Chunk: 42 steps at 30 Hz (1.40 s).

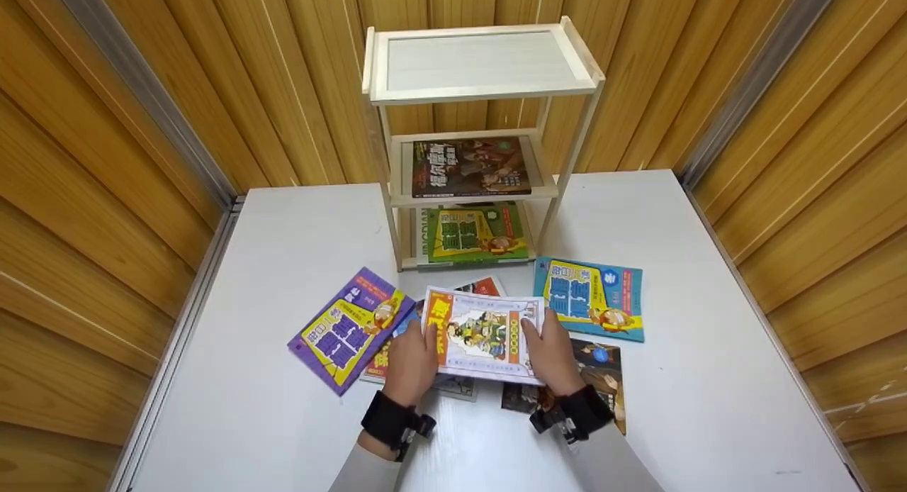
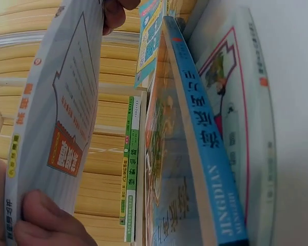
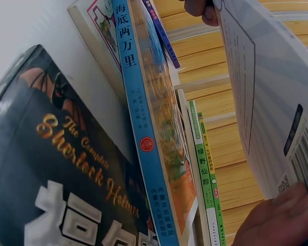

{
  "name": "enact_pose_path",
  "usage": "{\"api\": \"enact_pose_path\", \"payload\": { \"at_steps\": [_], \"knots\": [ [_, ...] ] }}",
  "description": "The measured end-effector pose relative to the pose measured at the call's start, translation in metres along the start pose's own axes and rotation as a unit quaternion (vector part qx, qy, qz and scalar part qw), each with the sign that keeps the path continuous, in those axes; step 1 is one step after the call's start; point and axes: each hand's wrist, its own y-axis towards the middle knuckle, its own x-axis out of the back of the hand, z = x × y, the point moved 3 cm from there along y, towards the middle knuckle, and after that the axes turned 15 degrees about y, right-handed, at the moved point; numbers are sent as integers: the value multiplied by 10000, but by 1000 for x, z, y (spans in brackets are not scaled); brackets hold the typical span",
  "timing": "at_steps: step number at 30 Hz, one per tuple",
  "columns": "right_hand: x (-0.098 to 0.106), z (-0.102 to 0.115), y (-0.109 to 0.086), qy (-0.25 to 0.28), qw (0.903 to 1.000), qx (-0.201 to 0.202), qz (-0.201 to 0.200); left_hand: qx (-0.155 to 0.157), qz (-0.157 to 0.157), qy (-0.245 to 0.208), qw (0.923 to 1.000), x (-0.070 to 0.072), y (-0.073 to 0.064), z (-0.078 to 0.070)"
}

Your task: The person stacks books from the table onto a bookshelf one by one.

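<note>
Shelf (image 1: pixel 489 61): brown book (image 1: pixel 473 167), green books (image 1: pixel 476 231)
Left hand (image 1: pixel 412 359), right hand (image 1: pixel 554 356): fingers pinching sides of white book (image 1: pixel 487 337)
Table (image 1: pixel 716 378), unshelved: purple book (image 1: pixel 352 330) left, teal book (image 1: pixel 588 298) right, more books (image 1: pixel 487 287) between

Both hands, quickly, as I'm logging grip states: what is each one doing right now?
Left hand: closed, holding the white-bordered book by its left edge.
Right hand: closed, holding the same book's right edge.

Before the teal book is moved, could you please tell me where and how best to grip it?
Probably grip the teal book by its right edge, coming from the right: it lies face up, with bare table beyond that edge; the shelf and right hand crowd its left.
</note>
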Motion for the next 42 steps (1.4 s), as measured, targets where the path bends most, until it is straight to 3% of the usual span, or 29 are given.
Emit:
{"api": "enact_pose_path", "payload": {
  "at_steps": [6,15,24,32,42],
  "knots": [
    [1,-4,-2,35,9999,-109,70,105,138,102,9998,-5,-5,2],
    [4,1,0,65,9997,-237,62,170,268,-79,9995,-4,-1,-2],
    [5,6,3,117,9998,-108,74,140,363,-120,9992,-2,2,-2],
    [7,12,5,-20,9999,-137,58,23,223,-47,9997,1,5,-4],
    [9,11,3,208,9994,-239,124,232,578,-168,9979,2,4,-4]
  ]
}}
